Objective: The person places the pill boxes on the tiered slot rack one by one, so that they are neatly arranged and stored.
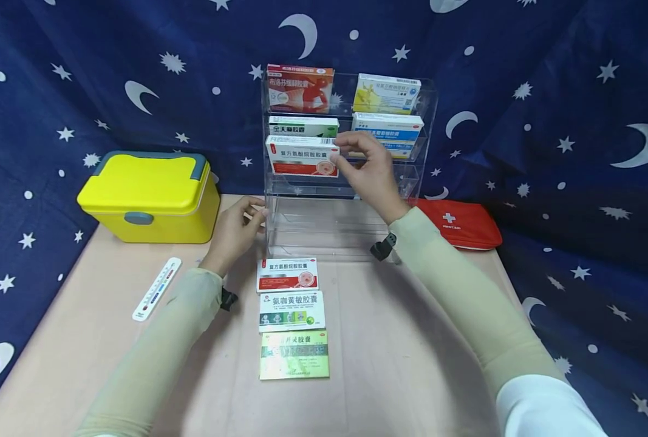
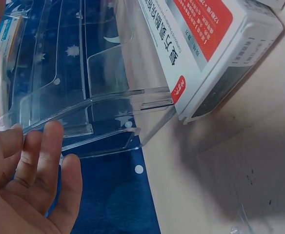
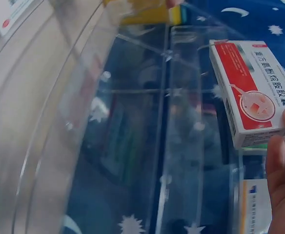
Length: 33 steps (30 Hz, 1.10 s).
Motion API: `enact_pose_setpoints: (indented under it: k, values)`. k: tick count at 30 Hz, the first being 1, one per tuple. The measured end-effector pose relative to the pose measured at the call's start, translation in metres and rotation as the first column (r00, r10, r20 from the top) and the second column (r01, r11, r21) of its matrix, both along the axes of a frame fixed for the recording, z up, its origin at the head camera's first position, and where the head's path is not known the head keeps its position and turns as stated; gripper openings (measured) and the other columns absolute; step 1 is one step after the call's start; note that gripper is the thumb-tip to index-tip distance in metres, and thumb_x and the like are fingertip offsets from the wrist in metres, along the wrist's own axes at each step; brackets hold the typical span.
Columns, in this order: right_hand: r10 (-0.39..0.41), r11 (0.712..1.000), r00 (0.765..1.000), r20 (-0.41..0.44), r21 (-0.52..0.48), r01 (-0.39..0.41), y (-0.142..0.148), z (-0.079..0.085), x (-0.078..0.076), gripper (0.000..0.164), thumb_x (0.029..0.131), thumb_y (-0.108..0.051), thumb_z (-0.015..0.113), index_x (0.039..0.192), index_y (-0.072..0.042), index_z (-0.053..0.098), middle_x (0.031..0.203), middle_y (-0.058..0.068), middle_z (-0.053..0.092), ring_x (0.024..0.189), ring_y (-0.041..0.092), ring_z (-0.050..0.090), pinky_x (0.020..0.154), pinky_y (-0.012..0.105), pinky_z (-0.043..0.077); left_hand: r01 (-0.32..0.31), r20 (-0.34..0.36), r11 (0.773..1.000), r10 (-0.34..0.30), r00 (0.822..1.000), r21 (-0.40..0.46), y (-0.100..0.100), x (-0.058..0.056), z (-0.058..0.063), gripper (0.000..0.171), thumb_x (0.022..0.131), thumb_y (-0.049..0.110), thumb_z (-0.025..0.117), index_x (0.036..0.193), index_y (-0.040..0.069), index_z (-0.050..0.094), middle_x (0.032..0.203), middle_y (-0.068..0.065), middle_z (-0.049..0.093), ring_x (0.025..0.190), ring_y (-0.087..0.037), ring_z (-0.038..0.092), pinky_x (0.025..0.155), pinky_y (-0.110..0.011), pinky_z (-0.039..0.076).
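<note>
My right hand [image 1: 375,176] pinches the right end of a white and red medicine box [image 1: 302,159] between thumb and fingers. This box is held upright at the left side of a clear acrylic display rack [image 1: 329,243], just below a green and white box [image 1: 303,127]. In the right wrist view, the pinched box [image 3: 252,90] shows its printed front. My left hand [image 1: 236,233] is at the rack's lower left side, its loosely bent fingers [image 2: 52,141] touching the clear edge. A matching red and white box [image 1: 288,275] lies on the table before the rack.
Below it lie a white box [image 1: 291,311] and a yellow-green box [image 1: 294,355]. Upper rack tiers hold a red box [image 1: 300,90], yellow box [image 1: 386,95] and blue-white box [image 1: 387,130]. Around stand a yellow case [image 1: 149,194], thermometer [image 1: 156,289] and red first-aid pouch [image 1: 460,224].
</note>
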State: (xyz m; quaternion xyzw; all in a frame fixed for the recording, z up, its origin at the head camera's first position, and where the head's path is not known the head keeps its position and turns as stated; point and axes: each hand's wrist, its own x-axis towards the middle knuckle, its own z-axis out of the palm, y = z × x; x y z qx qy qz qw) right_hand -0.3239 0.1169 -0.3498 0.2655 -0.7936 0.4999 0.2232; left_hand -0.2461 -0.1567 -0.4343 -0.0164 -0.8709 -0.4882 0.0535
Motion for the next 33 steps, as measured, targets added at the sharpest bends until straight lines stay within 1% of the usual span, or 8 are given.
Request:
enact_pose_setpoints:
  k: [4, 8, 11, 19, 24, 26, 29, 33]
  values:
    - [0.009, 0.997, 1.0, -0.014, 0.083, -0.008, -0.001, -0.01, -0.006, 0.022, 0.091, -0.012, 0.078, 0.112, -0.013, 0.073, 0.117, -0.008, 0.066, 0.102, 0.007, 0.065, 0.077, 0.039, 0.054, 0.002, 0.009, 1.0, -0.002, 1.0, 0.005, -0.001, 0.0, 0.001, 0.03, 0.103, 0.027, 0.063, 0.129, 0.012, 0.061, 0.099, -0.007, 0.064, 0.085, -0.034, 0.071, 0.068, -0.037, 0.054]
    - [-0.013, 0.987, 1.0, -0.002, 0.158, 0.013, 0.0, -0.018, -0.007, 0.022, 0.09, -0.013, 0.08, 0.111, -0.013, 0.072, 0.116, -0.007, 0.065, 0.099, 0.006, 0.064, 0.075, 0.033, 0.052, 0.0, 0.018, 1.0, 0.0, 1.0, 0.005, -0.001, 0.001, 0.001, 0.03, 0.103, 0.027, 0.063, 0.129, 0.013, 0.06, 0.1, -0.006, 0.064, 0.085, -0.033, 0.072, 0.068, -0.038, 0.054]
    - [-0.029, 0.983, 1.0, 0.003, 0.179, 0.028, 0.0, -0.019, -0.007, 0.024, 0.089, -0.013, 0.08, 0.111, -0.014, 0.072, 0.115, -0.006, 0.065, 0.098, 0.006, 0.064, 0.072, 0.03, 0.05, 0.003, 0.022, 1.0, -0.003, 1.0, 0.002, -0.001, 0.001, 0.001, 0.032, 0.103, 0.028, 0.063, 0.13, 0.013, 0.06, 0.101, -0.007, 0.063, 0.086, -0.033, 0.071, 0.068, -0.036, 0.054]
    - [-0.021, 0.978, 1.0, 0.007, 0.207, 0.02, 0.001, -0.018, -0.006, 0.023, 0.09, -0.011, 0.08, 0.111, -0.011, 0.071, 0.116, -0.002, 0.065, 0.1, 0.01, 0.066, 0.091, 0.029, 0.051, 0.006, 0.026, 1.0, -0.006, 1.0, 0.002, 0.0, 0.0, 0.001, 0.032, 0.103, 0.026, 0.063, 0.131, 0.011, 0.059, 0.101, -0.009, 0.063, 0.086, -0.033, 0.072, 0.069, -0.035, 0.055]
    - [-0.055, 0.975, 0.998, -0.036, 0.216, 0.061, 0.002, -0.019, -0.004, 0.024, 0.09, -0.012, 0.08, 0.112, -0.011, 0.07, 0.117, 0.0, 0.063, 0.103, 0.017, 0.062, 0.081, 0.036, 0.051, 0.009, 0.014, 1.0, -0.009, 1.0, 0.008, 0.0, 0.0, 0.0, 0.032, 0.103, 0.027, 0.063, 0.13, 0.011, 0.06, 0.099, -0.008, 0.063, 0.084, -0.032, 0.072, 0.069, -0.037, 0.054]
    - [-0.063, 0.979, 0.997, -0.053, 0.192, 0.072, 0.004, -0.02, 0.001, 0.024, 0.09, -0.012, 0.079, 0.112, -0.01, 0.07, 0.116, 0.0, 0.062, 0.101, 0.02, 0.06, 0.074, 0.037, 0.051, 0.012, 0.006, 1.0, -0.012, 1.0, 0.003, 0.0, -0.001, -0.001, 0.031, 0.103, 0.028, 0.062, 0.129, 0.011, 0.06, 0.099, -0.008, 0.063, 0.082, -0.03, 0.072, 0.07, -0.037, 0.055]
    - [-0.058, 0.986, 0.997, -0.048, 0.151, 0.065, 0.011, -0.026, 0.017, 0.023, 0.091, -0.012, 0.078, 0.113, -0.009, 0.07, 0.116, 0.0, 0.062, 0.097, 0.02, 0.06, 0.068, 0.034, 0.049, 0.008, -0.001, 1.0, -0.008, 1.0, -0.001, 0.001, -0.001, -0.002, 0.03, 0.103, 0.027, 0.062, 0.128, 0.011, 0.06, 0.098, -0.008, 0.063, 0.079, -0.027, 0.071, 0.07, -0.038, 0.055]
    - [-0.002, 0.992, 0.997, 0.08, 0.129, -0.008, 0.023, -0.048, 0.056, 0.02, 0.092, -0.011, 0.077, 0.111, -0.008, 0.07, 0.108, -0.001, 0.067, 0.089, 0.018, 0.062, 0.065, 0.03, 0.048, 0.002, 0.009, 1.0, -0.002, 1.0, 0.012, 0.001, -0.001, -0.001, 0.029, 0.103, 0.026, 0.063, 0.129, 0.011, 0.06, 0.099, -0.008, 0.062, 0.081, -0.029, 0.071, 0.072, -0.038, 0.056]
